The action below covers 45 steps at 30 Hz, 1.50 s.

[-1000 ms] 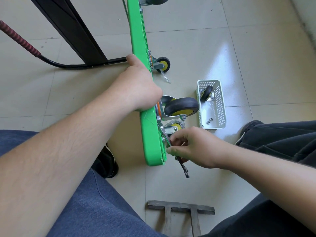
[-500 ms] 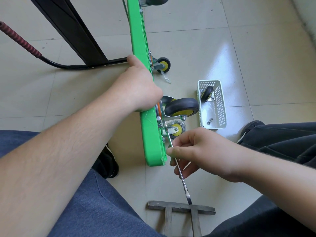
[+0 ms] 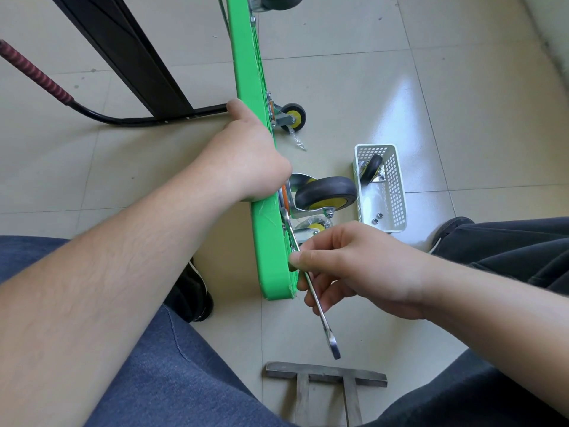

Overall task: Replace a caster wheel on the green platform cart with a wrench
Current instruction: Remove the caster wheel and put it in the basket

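Green platform cart (image 3: pixel 271 241) stands on its long edge on the tiled floor (image 3: pixel 462 103), its deck running away from the viewer, its rounded near corner just above the floor and close to a grey metal bracket (image 3: pixel 326 375) lying flat below it. Left hand (image 3: pixel 246 161) curls over the cart's upper edge, fingers hidden on the wheel side, thumb stretched along the edge, grasping the deck. Right hand (image 3: pixel 354 266) pinches the wrench (image 3: pixel 320 309) between thumb and bent fingers near the middle of its shank; the upper end of the tool reaches to the mounting plate of the caster wheel (image 3: pixel 326 192) against the cart's underside, though whether it sits on a nut cannot be told, and the free ring end hangs down toward the bracket, apart from it. That caster juts out to the right, its black tread near the wall of a white basket (image 3: pixel 397 192), a narrow gap between them. A spare wheel (image 3: pixel 371 169) leans in the basket's far end and two nuts (image 3: pixel 378 217) lie at the near end. Farther along the deck a smaller caster (image 3: pixel 294 117) sticks out over bare tile. Left of the cart, a black frame (image 3: pixel 138 63) and the cart's bent handle (image 3: pixel 37 75) cross the floor. Open tile lies to the right beyond the basket; the person's legs and a shoe (image 3: pixel 194 291) close in the near side.
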Each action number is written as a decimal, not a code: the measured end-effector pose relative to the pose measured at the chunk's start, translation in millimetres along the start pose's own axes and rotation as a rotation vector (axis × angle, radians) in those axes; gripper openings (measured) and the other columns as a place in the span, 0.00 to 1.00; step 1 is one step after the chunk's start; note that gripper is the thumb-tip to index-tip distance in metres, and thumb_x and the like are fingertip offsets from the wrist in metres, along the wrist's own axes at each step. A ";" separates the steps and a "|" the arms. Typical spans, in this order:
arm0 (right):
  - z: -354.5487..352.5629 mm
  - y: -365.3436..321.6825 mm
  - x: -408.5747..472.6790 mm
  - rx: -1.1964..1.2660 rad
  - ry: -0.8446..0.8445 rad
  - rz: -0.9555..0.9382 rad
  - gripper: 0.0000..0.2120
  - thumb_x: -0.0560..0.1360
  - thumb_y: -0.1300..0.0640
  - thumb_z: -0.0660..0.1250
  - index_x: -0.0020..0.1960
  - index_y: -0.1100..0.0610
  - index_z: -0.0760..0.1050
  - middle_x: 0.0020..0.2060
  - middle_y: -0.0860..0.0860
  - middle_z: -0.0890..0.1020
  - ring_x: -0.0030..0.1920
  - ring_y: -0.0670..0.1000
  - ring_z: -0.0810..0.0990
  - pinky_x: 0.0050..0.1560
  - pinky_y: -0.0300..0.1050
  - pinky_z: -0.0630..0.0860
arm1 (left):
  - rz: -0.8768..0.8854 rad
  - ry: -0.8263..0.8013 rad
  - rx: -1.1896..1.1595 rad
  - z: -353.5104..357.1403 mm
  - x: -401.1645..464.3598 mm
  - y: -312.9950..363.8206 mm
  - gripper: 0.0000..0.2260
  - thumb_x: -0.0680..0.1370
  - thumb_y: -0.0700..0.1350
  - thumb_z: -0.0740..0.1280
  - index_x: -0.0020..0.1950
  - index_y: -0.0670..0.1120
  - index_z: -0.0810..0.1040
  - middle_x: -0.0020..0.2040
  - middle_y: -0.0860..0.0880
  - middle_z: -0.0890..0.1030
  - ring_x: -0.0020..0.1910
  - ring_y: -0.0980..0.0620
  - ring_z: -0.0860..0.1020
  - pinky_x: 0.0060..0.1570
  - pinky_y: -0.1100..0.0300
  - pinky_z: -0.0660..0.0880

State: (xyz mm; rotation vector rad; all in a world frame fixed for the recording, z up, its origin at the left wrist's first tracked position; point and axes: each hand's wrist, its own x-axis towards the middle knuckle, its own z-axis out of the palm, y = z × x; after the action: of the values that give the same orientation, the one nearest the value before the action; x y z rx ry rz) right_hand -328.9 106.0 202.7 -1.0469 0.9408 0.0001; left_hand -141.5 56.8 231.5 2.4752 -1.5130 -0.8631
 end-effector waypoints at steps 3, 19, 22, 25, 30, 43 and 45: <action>-2.3 7.5 4.5 -0.034 0.014 -0.006 0.12 0.81 0.59 0.68 0.46 0.68 0.79 0.37 0.60 0.79 0.38 0.58 0.82 0.42 0.49 0.83 | -0.006 0.003 -0.006 -0.8 0.0 -1.2 0.35 0.78 0.41 0.63 0.78 0.33 0.48 0.36 0.47 0.65 0.29 0.50 0.67 0.11 0.63 0.52; -12.3 41.7 41.1 -0.329 0.170 -0.231 0.05 0.79 0.52 0.72 0.44 0.46 0.81 0.40 0.56 0.84 0.41 0.49 0.80 0.55 0.63 0.81 | 0.002 0.002 0.024 0.9 2.5 0.8 0.35 0.79 0.42 0.63 0.79 0.32 0.46 0.66 0.33 0.78 0.30 0.51 0.65 0.21 0.58 0.55; -11.9 43.4 42.3 -0.354 0.181 -0.256 0.06 0.79 0.52 0.72 0.44 0.44 0.80 0.39 0.54 0.83 0.40 0.49 0.79 0.55 0.64 0.80 | 0.000 -0.003 0.026 0.9 2.1 1.1 0.35 0.80 0.42 0.63 0.79 0.33 0.46 0.66 0.33 0.78 0.30 0.51 0.66 0.21 0.58 0.55; -12.1 45.1 42.9 -0.375 0.193 -0.253 0.04 0.79 0.50 0.72 0.46 0.46 0.80 0.40 0.54 0.83 0.40 0.53 0.79 0.55 0.63 0.80 | 0.003 -0.006 0.032 1.1 1.8 1.0 0.36 0.80 0.42 0.63 0.79 0.33 0.46 0.65 0.34 0.78 0.30 0.51 0.66 0.20 0.58 0.56; -17.0 48.7 40.4 -0.389 0.191 -0.186 0.05 0.77 0.50 0.74 0.44 0.47 0.80 0.40 0.53 0.83 0.40 0.51 0.80 0.55 0.62 0.81 | 0.004 -0.013 0.029 0.0 1.3 0.9 0.35 0.79 0.41 0.63 0.79 0.33 0.47 0.65 0.33 0.78 0.30 0.51 0.66 0.12 0.63 0.53; -4.6 25.5 2.5 -0.029 0.017 0.055 0.09 0.80 0.59 0.70 0.47 0.65 0.81 0.41 0.61 0.84 0.38 0.55 0.84 0.43 0.47 0.84 | 0.025 -0.023 -0.012 -0.6 -1.2 1.7 0.35 0.79 0.40 0.62 0.79 0.31 0.45 0.54 0.31 0.79 0.30 0.49 0.67 0.10 0.64 0.52; -1.7 20.1 -3.1 0.005 -0.003 0.055 0.09 0.80 0.58 0.70 0.47 0.65 0.81 0.41 0.60 0.83 0.38 0.55 0.84 0.41 0.46 0.82 | 0.019 -0.013 -0.034 0.0 -0.8 1.5 0.36 0.79 0.41 0.62 0.79 0.32 0.45 0.49 0.34 0.78 0.30 0.50 0.67 0.10 0.64 0.52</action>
State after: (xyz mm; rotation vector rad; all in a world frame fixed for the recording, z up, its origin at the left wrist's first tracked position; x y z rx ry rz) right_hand -340.3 116.9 189.7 -1.0157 0.9659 0.0449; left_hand -142.9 56.7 232.4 2.4326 -1.5109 -0.8961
